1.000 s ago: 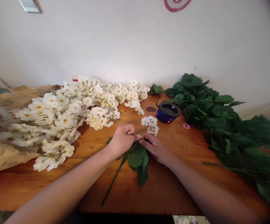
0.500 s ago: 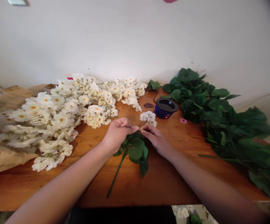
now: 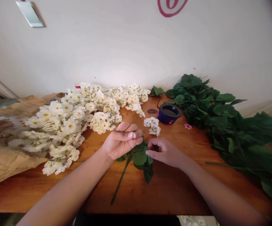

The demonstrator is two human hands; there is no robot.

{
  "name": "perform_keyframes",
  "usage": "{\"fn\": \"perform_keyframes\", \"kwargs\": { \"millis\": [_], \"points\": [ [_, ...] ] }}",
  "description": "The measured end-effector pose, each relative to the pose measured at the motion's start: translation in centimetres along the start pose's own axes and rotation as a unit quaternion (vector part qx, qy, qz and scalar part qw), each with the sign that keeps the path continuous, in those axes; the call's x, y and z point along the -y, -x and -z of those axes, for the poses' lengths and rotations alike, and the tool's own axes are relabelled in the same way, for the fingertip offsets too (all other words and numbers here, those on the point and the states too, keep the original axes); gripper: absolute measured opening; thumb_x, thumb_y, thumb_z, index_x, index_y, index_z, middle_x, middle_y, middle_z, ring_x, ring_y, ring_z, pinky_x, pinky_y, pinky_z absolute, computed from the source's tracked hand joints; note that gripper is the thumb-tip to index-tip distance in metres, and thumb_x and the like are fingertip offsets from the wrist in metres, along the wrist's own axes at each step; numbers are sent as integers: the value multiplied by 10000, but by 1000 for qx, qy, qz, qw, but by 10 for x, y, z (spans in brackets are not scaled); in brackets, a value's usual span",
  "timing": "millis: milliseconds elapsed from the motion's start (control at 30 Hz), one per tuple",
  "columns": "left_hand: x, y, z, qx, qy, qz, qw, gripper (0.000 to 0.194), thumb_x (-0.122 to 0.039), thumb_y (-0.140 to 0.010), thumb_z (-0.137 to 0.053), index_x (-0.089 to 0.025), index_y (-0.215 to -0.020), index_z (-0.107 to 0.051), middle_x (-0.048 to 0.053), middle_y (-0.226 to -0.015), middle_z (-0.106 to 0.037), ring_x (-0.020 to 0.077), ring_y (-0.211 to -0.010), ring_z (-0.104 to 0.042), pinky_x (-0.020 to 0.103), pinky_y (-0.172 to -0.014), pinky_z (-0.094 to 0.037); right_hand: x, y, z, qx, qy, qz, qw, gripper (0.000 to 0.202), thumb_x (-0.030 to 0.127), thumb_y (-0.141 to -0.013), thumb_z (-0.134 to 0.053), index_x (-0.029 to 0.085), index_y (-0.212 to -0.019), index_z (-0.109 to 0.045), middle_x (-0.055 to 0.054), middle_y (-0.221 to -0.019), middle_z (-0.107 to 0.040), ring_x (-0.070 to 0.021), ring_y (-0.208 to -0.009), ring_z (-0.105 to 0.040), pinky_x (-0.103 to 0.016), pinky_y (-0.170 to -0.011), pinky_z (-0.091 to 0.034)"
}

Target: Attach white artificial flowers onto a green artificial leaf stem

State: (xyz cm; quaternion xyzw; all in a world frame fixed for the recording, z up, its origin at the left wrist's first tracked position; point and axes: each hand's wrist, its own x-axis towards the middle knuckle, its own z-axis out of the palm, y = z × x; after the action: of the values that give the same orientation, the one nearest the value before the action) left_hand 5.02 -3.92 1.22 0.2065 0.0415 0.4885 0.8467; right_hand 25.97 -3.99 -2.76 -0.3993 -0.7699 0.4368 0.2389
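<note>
My left hand [image 3: 124,139] is turned palm up, its thumb pressed to the curled fingertips; anything pinched there is too small to make out. Below and beside it, a stem of green artificial leaves [image 3: 139,158] lies on the wooden table, its bare stalk pointing toward me. My right hand [image 3: 165,151] is at the right edge of these leaves, fingers loosely bent and thumb apart from them, with nothing visible between. Just beyond both hands is a small white flower cluster [image 3: 153,125], its thin stem running toward the leaves.
A blue pot with a black bowl [image 3: 170,113] and a lit red light stands behind my right hand. White flowers [image 3: 70,116] are heaped at the left by brown paper [image 3: 13,157]. Green leaves [image 3: 225,110] pile up at the right. A pink blossom [image 3: 188,126] lies near the pot.
My hands have moved apart from their meeting point at the flower stem. The left has rolled palm up, and the right has drawn back toward me. The view has tilted up slightly.
</note>
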Motion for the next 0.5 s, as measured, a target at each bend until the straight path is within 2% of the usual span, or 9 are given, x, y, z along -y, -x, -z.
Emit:
{"fn": "perform_keyframes", "kwargs": {
  "millis": [167, 367, 500],
  "points": [
    [-1, 1, -10, -1, 43, 1, 999, 350, 52, -610, -573, -190, -633, -321, -46, -613, -278, 110, -598, -446, 261, -587, -382, -2, -2, -6, -71, -29, -31, 997, 181, 304, -849, -596, 190, -728, -528, 35, -647, -485, -108, -587, -428, -241, -536, -324],
    [-4, -2, -9, -6, 41, -13, 999, 326, 25, -571, -547, -195, -657, -322, -41, -625, -267, 106, -587, -393, 261, -588, -362, -11, -9, -10, -194, -46, -55, 978, 226, 388, -876, -572, 202, -762, -512, 36, -642, -475, -104, -530, -424, -239, -486, -322],
    [-5, 0, -9, 8, 41, -15, 999, 343, 38, -576, -548, -195, -660, -310, -44, -626, -253, 104, -585, -375, 254, -590, -351, -19, -13, -16, -218, -88, -58, 970, 261, 446, -879, -574, 212, -787, -504, 41, -623, -476, -103, -484, -438, -235, -451, -330]
  ]
}}
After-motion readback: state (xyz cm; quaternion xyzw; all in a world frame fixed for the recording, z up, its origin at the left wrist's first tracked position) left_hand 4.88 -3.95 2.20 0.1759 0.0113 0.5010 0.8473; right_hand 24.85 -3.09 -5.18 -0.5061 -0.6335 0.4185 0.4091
